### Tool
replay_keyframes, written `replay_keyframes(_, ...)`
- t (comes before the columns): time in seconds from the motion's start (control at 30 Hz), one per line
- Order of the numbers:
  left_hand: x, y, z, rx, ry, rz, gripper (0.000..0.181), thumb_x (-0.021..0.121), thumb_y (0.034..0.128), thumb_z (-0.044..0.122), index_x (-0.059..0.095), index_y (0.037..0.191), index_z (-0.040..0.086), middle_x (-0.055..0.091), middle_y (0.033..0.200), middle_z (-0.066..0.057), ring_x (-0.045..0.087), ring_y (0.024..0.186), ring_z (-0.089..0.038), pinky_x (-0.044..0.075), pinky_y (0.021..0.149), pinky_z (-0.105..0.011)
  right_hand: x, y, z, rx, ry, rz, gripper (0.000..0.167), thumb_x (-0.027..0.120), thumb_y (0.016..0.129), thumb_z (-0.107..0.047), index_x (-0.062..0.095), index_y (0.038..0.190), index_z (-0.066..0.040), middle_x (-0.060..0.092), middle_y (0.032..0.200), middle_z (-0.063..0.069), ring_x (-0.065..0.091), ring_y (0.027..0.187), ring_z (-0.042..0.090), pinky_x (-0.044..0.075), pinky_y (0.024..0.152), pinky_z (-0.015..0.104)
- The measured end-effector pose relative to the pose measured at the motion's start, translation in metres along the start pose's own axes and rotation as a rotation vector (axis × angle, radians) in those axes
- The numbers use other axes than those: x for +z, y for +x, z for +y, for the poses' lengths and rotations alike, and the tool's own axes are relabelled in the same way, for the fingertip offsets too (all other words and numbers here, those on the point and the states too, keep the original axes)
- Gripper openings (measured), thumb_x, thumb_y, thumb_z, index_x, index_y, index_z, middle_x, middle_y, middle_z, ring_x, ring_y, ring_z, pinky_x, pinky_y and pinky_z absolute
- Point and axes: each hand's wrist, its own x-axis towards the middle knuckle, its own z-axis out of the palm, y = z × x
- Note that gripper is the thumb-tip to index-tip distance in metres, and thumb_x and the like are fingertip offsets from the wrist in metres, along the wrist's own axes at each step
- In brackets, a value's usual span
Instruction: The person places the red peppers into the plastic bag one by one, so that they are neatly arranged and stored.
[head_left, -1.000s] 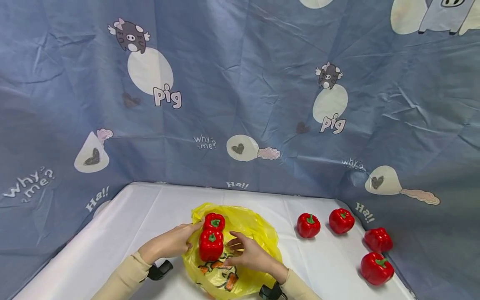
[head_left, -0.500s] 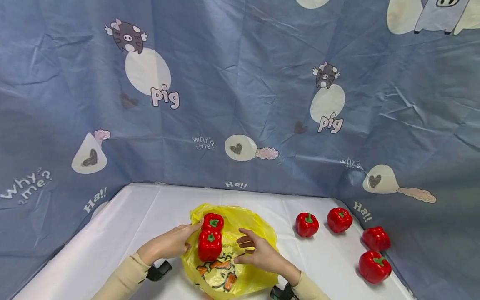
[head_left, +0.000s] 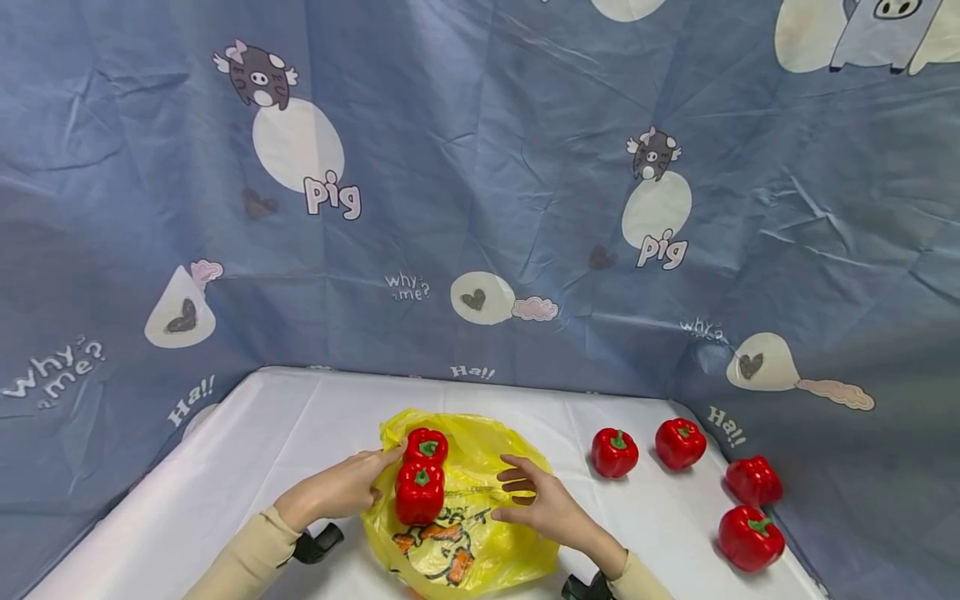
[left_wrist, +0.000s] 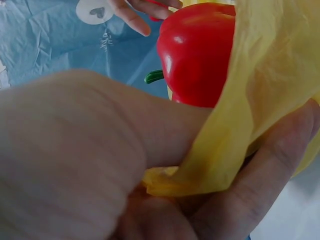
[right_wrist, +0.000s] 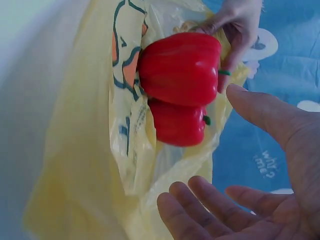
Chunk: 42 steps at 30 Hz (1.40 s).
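L hand point(head_left: 341, 487) had its grip clamped on the bag point(head_left: 517, 546), pinching the yellow film at the L rim, thumb on one side & fingers on the other, per L wrist view. R hand point(head_left: 551, 508) held nothing: grip apart, thumb well clear of the fingers, fingers slightly bent, over the R part of the bag. Couldn't tell if R fingertips touched the film.

Bag lay spread on the white desk point(head_left: 315, 417), front & ctr, w/ an orange & black print point(head_left: 442, 550) on its near part. Two red peppers sat on/in it at the L side: near pepper point(head_left: 420, 496) & far pepper point(head_left: 426, 447), one right behind the other, apparently touching, both w/ green stems up. L index finger was just beside the far one; couldn't tell if touching.

Four more red peppers were on the desk to the R, well apart from the bag: back L one point(head_left: 615, 454), stem up; back R one point(head_left: 680, 443), also stem up; edge one point(head_left: 753, 481), nr the R side of the desk; front one point(head_left: 751, 539), stem tilted R, close to the edge one, contact unclear.

Both arms had beige sleeves point(head_left: 247, 554) & black wrist gear point(head_left: 318, 543). Bkgd: blue cloth point(head_left: 420, 167) w/ pig prints, hearts & white lettering, e.g. "why me?" & "Ha!!".
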Motion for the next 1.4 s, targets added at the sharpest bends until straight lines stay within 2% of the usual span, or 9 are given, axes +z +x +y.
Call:
replay_keyframes(0.13,0.000,0.000,0.000,-0.009,0.007,0.001,0.075,0.056,0.0724,-0.019,0.040,0.144,-0.004,0.048,0.144,-0.021,0.049,0.097,-0.022,0.041,0.067,-0.032,-0.010,-0.002,0.002,-0.013,-0.043,0.033,0.076,0.076,0.081,-0.030,0.040,0.146,-0.013,0.056,0.132,0.019,0.056,0.118,0.037,0.051,0.092,0.046)
replay_keyframes(0.43,0.000,0.001,-0.001,0.023,-0.015,-0.001,0.075,0.055,0.0715,-0.020,0.038,0.144,-0.007,0.048,0.142,-0.025,0.050,0.096,-0.024,0.040,0.067,-0.032,-0.033,-0.008,0.000,0.010,-0.092,0.119,0.076,0.078,0.079,-0.032,0.044,0.143,-0.011,0.057,0.131,0.019,0.057,0.118,0.038,0.047,0.096,0.052)
replay_keyframes(0.67,-0.001,0.001,-0.001,0.030,-0.012,0.003,0.075,0.055,0.0713,-0.019,0.039,0.143,-0.008,0.048,0.142,-0.025,0.050,0.096,-0.024,0.041,0.068,-0.032,-0.050,-0.012,-0.002,0.009,-0.134,0.211,0.073,0.080,0.076,-0.035,0.047,0.140,-0.018,0.059,0.129,0.017,0.058,0.117,0.039,0.051,0.092,0.048)
replay_keyframes(0.8,0.000,0.001,-0.001,0.014,-0.015,-0.005,0.075,0.055,0.0719,-0.019,0.038,0.144,-0.006,0.046,0.143,-0.024,0.050,0.096,-0.023,0.041,0.066,-0.031,-0.058,-0.015,-0.001,0.025,-0.147,0.250,0.073,0.081,0.075,-0.034,0.049,0.139,-0.021,0.061,0.127,0.011,0.059,0.115,0.036,0.051,0.093,0.048)
replay_keyframes(0.9,0.001,0.001,-0.001,0.000,-0.025,-0.018,0.075,0.054,0.0735,-0.019,0.037,0.146,-0.004,0.045,0.145,-0.023,0.050,0.081,-0.018,0.039,0.058,-0.028,-0.063,-0.017,0.000,0.041,-0.141,0.285,0.072,0.082,0.074,-0.034,0.051,0.138,-0.022,0.062,0.125,0.007,0.061,0.113,0.031,0.049,0.095,0.048)
replay_keyframes(1.03,0.003,0.001,-0.002,0.000,-0.042,-0.030,0.075,0.052,0.0751,-0.018,0.036,0.147,-0.003,0.044,0.146,-0.024,0.034,0.060,-0.014,0.031,0.050,-0.024,-0.070,-0.020,0.003,0.069,-0.136,0.330,0.071,0.082,0.073,-0.036,0.053,0.136,-0.022,0.063,0.125,0.008,0.062,0.111,0.025,0.050,0.095,0.047)
replay_keyframes(1.1,0.003,0.001,-0.002,0.005,-0.035,-0.028,0.075,0.053,0.0750,-0.018,0.036,0.146,-0.003,0.044,0.145,-0.023,0.036,0.062,-0.014,0.032,0.051,-0.024,-0.074,-0.021,0.004,0.078,-0.146,0.351,0.071,0.083,0.072,-0.037,0.054,0.135,-0.022,0.063,0.125,0.008,0.062,0.110,0.024,0.050,0.095,0.046)
replay_keyframes(1.4,0.000,0.001,-0.001,0.012,-0.019,-0.008,0.074,0.055,0.0727,-0.019,0.039,0.144,-0.006,0.047,0.143,-0.024,0.051,0.090,-0.023,0.041,0.063,-0.031,-0.097,-0.029,0.004,0.076,-0.190,0.412,0.070,0.081,0.075,-0.036,0.052,0.137,-0.022,0.062,0.127,0.007,0.062,0.111,0.026,0.053,0.091,0.038)
